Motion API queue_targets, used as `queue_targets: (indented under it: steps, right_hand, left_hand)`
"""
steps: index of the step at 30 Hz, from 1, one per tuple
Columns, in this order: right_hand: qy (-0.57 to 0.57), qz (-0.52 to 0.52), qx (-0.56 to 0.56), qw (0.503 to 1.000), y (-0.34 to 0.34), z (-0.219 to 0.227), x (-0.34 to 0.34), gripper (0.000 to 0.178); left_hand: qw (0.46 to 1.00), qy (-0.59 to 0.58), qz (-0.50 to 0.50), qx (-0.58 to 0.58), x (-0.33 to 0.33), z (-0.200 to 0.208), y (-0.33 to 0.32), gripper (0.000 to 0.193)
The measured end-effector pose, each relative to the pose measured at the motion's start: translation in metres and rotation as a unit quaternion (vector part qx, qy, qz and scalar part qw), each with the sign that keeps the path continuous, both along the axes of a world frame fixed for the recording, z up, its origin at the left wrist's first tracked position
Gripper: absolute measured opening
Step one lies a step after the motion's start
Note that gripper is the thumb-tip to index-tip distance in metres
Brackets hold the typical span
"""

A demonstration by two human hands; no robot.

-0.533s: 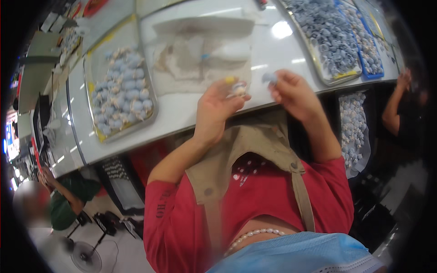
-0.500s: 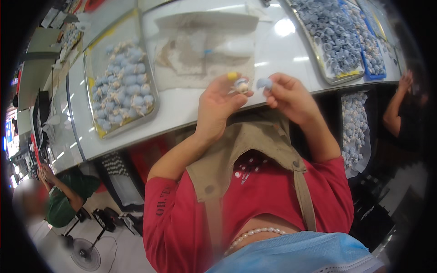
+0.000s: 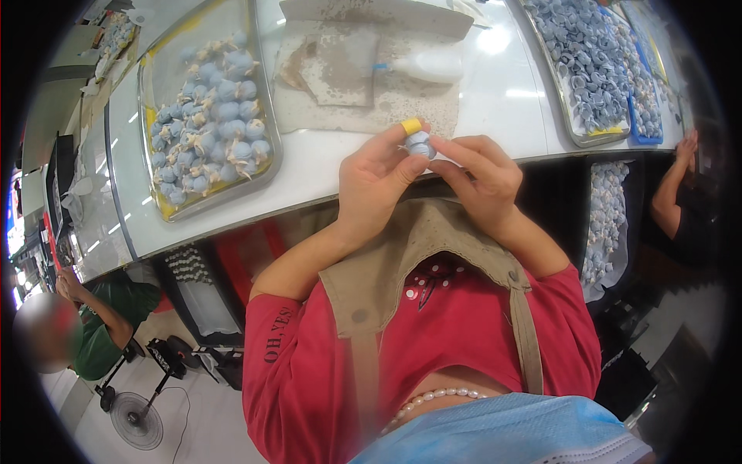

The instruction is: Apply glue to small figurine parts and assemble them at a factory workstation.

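Note:
Just past the near edge of the table, my left hand (image 3: pixel 369 176) is closed on a small blue-grey toy figure (image 3: pixel 418 144), gripping it between thumb and fingers. A yellow band (image 3: pixel 411 125) wraps one of its fingertips. My right hand (image 3: pixel 488 172) pinches the same figure from the right side, thumb and forefinger against its rounded blue-grey shell. The two hands nearly meet, so part of the figure is hidden behind the fingertips. To their left lies a clear tray (image 3: pixel 272 158) of similar blue-grey figures (image 3: pixel 229 110) with cream-coloured parts.
Behind my hands, a stained sheet (image 3: pixel 309 116) carries a white bottle (image 3: pixel 429 66) with a blue tip. At the right stand a tray (image 3: pixel 576 135) of hollow blue-grey shells (image 3: pixel 591 85) and a blue tray (image 3: pixel 648 140). Other people work at both sides; a fan (image 3: pixel 137 420) stands lower left.
My right hand has moved left, bringing its loose blue-grey shell against the figure in my left hand. The cream part of the figure no longer shows. The whole view has shifted slightly.

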State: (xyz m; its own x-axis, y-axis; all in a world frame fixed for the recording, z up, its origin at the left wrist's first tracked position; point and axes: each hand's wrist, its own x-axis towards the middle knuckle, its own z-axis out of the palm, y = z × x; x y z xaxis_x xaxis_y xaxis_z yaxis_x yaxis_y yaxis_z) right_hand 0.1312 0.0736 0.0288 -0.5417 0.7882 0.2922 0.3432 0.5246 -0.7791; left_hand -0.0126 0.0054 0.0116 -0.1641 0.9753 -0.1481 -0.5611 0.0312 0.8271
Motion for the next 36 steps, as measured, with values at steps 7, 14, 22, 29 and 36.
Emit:
queue_targets:
  steps: [7, 14, 22, 29, 36]
  right_hand:
    - [-0.092, 0.051, 0.237, 0.966, 0.007, 0.022, -0.004, 0.025]
    - [-0.061, 0.105, 0.169, 0.978, 0.026, 0.016, 0.007, 0.028]
    - [0.189, 0.13, -0.289, 0.93, 0.032, 0.007, 0.015, 0.047]
    - [0.14, 0.203, -0.34, 0.907, 0.031, 0.001, 0.032, 0.045]
    - [0.202, 0.199, -0.355, 0.891, 0.034, 0.001, 0.038, 0.034]
  left_hand:
    - [0.996, 0.062, -0.024, -0.057, -0.001, -0.003, -0.001, 0.035]
    - [0.991, 0.116, -0.018, -0.069, 0.0, 0.006, 0.0, 0.032]
    - [0.994, -0.002, -0.107, 0.015, 0.004, 0.019, 0.007, 0.035]
    - [0.976, 0.181, -0.102, 0.061, 0.016, 0.016, 0.004, 0.037]
    - [0.953, 0.263, -0.114, 0.095, 0.02, 0.022, 0.01, 0.03]
